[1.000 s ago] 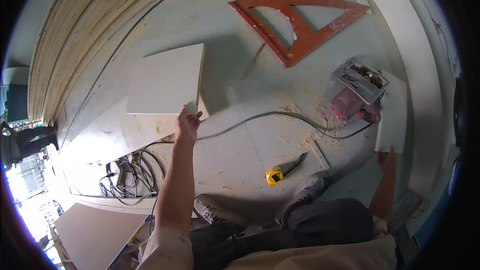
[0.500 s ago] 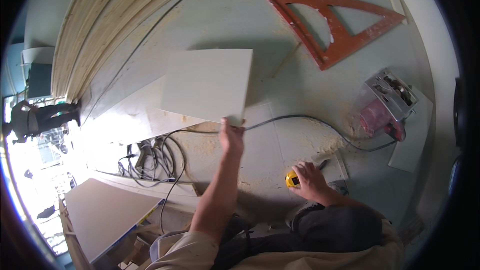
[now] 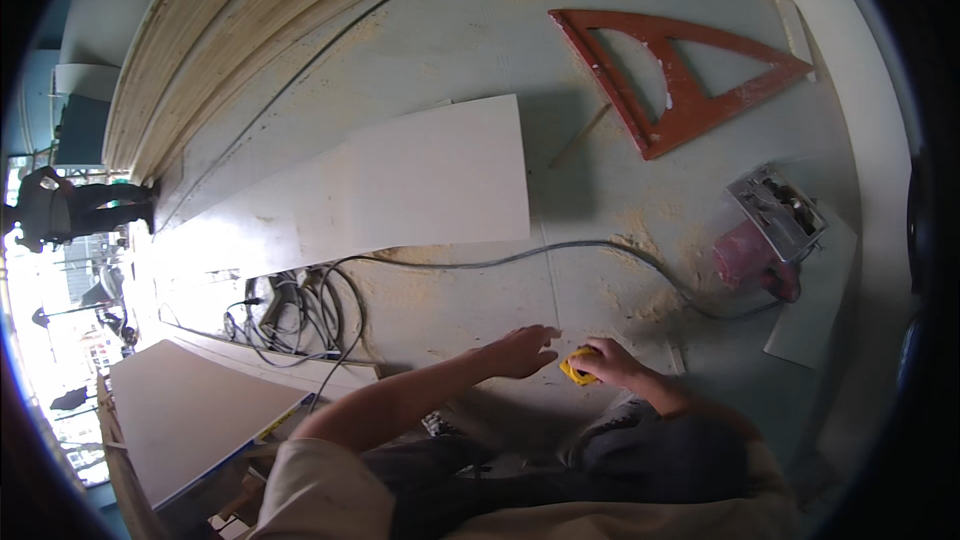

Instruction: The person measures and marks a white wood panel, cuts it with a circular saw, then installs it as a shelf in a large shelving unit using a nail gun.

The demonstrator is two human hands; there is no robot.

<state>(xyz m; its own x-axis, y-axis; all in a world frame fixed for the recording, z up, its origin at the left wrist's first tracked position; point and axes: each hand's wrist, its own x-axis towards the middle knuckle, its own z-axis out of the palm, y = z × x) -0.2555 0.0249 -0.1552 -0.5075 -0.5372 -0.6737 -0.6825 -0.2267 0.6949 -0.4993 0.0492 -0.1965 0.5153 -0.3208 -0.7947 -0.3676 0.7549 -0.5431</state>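
Note:
My right hand (image 3: 612,363) is closed around a small yellow tool (image 3: 577,365) on the dusty floor in front of my knees. My left hand (image 3: 522,351) hovers just left of it, fingers spread, holding nothing. A white rectangular board (image 3: 440,180) lies flat on the floor beyond my hands, apart from both. A grey cable (image 3: 560,250) runs across the floor between the board and my hands.
A red-orange triangular square (image 3: 680,80) lies at the far right. A pink circular saw (image 3: 765,240) sits right of the cable. Coiled cables (image 3: 300,305) lie left. Stacked plywood sheets (image 3: 250,20) fill the upper left; a pale panel (image 3: 190,410) lies lower left. Sawdust covers the floor.
My left hand let go of the white board, which now lies flat, and drew back toward my right hand. My right hand closed on the yellow tool.

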